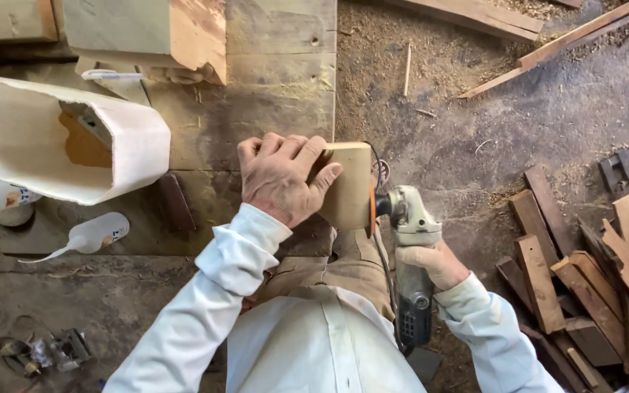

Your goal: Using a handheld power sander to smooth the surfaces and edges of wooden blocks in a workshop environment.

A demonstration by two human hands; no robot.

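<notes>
Head view: left hand (279, 178) fingers (307, 149) clamp wood block (349, 185); right hand (437, 263) grips grinder (413, 240).

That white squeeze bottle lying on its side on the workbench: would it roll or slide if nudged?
The squeeze bottle looks like thin plastic, so probably light and easy to slide. Its round body lies sideways on the flat wooden bench, so it may roll, perhaps curving because of the long tapered nozzle.

I see soft, even daylight with only faint shadows. The white sleeves (205, 320) and white sheet (16, 138) nearly blow out. My view is slightly soft overall, and the far floor (547, 116) looks washed.
</notes>
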